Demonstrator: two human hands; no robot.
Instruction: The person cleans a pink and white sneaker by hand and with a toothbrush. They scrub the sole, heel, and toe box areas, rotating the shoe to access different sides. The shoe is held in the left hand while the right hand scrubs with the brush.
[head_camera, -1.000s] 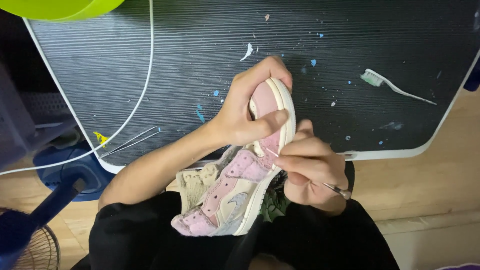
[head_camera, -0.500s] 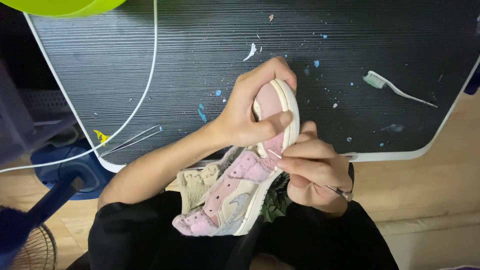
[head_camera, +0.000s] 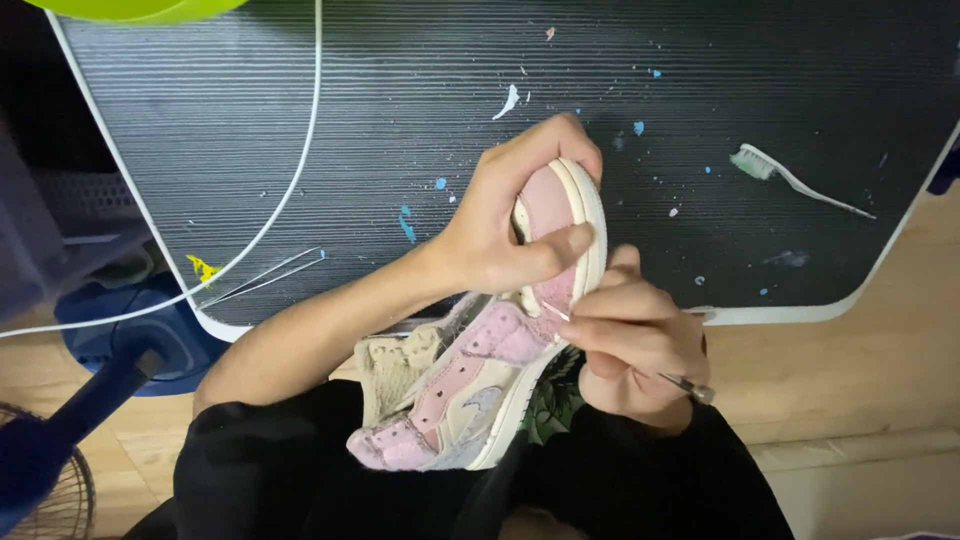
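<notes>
The tip of the thin brush is lying hidden under the curled fingers of the right hand, which is pinching it shut against the side of the shoe, so only the metal end is poking out behind the knuckles. The left hand is wrapping closed around the rounded pink toe and pale rubber sole, holding the shoe tilted just above the lap, its fuzzy cream collar pointing down toward the black sleeves. Beyond both hands, a white toothbrush is lying on the ribbed, paint-speckled dark mat, and a white cord is curving away to the left, its ends cut off by the edge.
</notes>
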